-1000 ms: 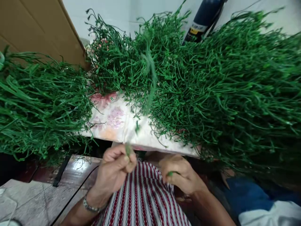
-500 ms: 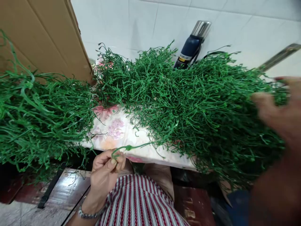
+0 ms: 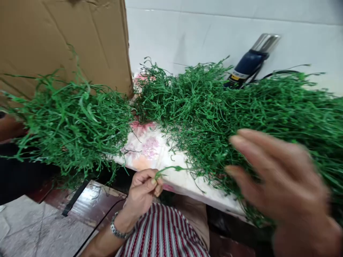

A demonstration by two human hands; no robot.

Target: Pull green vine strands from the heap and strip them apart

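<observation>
My left hand [image 3: 146,185] is low in the middle of the head view, thumb and fingers pinched round the end of a thin green stem [image 3: 173,167]. The stem has a small knob on it and points right over the table edge. My right hand [image 3: 284,178], blurred by motion, hovers over the front of a large heap of similar green stems [image 3: 209,103]. Its thumb stands away from the fingers, and nothing shows between them. Left of a narrow gap lies a second heap of green stems [image 3: 80,121].
A flower-patterned tabletop [image 3: 150,146] shows between the heaps. A cardboard box [image 3: 88,39] stands behind the left heap. A dark blue flask [image 3: 248,66] leans by the white tiled wall [image 3: 193,28]. Another person's hand [image 3: 10,126] is at the left edge.
My right hand has come from the far right towards the middle, above the front of the heap. My left hand still pinches the stem. The view has shifted left.
</observation>
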